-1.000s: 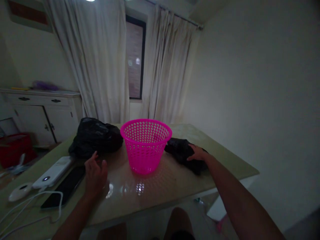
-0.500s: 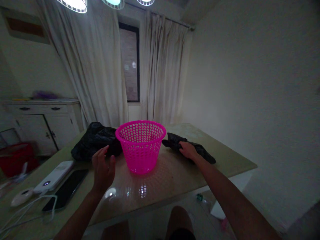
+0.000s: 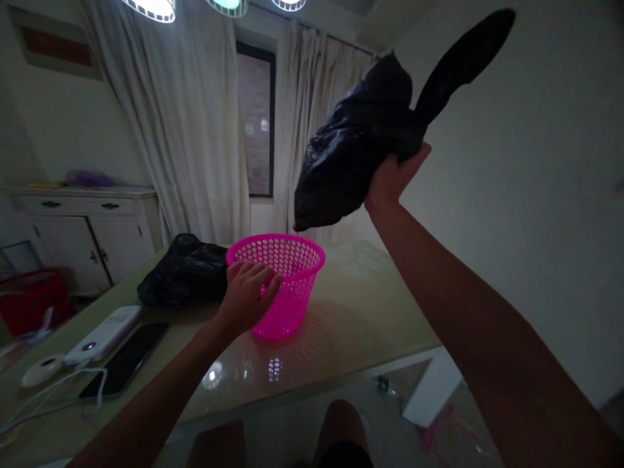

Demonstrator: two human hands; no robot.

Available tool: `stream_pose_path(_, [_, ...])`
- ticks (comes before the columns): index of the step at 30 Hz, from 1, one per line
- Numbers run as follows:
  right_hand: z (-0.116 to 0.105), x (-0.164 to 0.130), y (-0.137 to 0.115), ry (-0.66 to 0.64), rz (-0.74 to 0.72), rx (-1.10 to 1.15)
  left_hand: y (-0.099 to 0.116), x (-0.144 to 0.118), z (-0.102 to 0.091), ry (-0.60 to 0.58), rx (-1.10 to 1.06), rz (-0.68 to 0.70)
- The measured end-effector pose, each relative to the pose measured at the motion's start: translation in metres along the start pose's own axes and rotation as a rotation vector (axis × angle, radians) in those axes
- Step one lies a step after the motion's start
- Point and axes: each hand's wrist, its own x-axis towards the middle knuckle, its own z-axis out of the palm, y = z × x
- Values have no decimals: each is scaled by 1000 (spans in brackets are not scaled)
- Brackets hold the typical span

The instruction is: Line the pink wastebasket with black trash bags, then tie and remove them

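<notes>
A pink perforated plastic basket stands upright on the table. My left hand is at its front left rim, fingers bent over the edge and thumb toward the right; the fingertips are partly hidden. High to the right, my right hand grips a black plastic bag from below. The bag is tilted, its lower end just above the basket's back right rim and a loose flap sticking up. A tiny reddish thing shows at that lower end, too small to name. Left of the basket lies another crumpled black plastic bag.
On the table's left side are a white power bank, a dark phone, a white rounded gadget and white cables. A cabinet stands behind at left, with a red container on the floor.
My right hand has lifted the black bag off the table, up and over toward the basket, tilting it. My left hand has moved right onto the basket's rim. The basket stays in place.
</notes>
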Motion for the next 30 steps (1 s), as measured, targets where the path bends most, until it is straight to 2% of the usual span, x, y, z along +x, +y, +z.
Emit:
stream_pose_path(2, [22, -21, -26, 4, 97, 4, 12, 0, -5, 1, 21, 40])
stream_pose_path(4, [39, -55, -55, 17, 229, 27, 21, -1, -9, 9, 46, 78])
stream_pose_path(6, [47, -91, -79, 1, 329, 23, 26, -3, -12, 12, 77, 81])
stream_pose_path(8, [46, -116, -92, -80, 367, 35, 27, -4, -15, -1, 101, 63])
stream_pose_path(10, [39, -129, -95, -276, 345, 61, 26, -4, -17, -16, 111, 46])
stream_pose_path(14, [15, -135, -90, -834, 211, 69, 23, 2, -19, -65, 97, 20])
stream_pose_path(16, [3, -138, -91, -1071, 120, 10, 22, 9, -19, -121, 57, -6])
stream_pose_path(19, [-11, -147, -96, -1314, 40, -72, 21, 23, -18, -135, -98, -66])
stream_pose_path(23, [-20, -152, -102, -1415, 139, -10, 16, 47, -11, -21, -261, -80])
stream_pose_path(25, [-21, -150, -103, -1430, 187, 41, 12, 58, -9, -89, -238, -97])
stream_pose_path(28, [-26, -147, -98, -1371, 198, 58, 2, 69, -12, -241, -203, -136])
stream_pose_path(30, [-33, -145, -91, -1324, 187, 34, -11, 70, -18, -239, -171, -143])
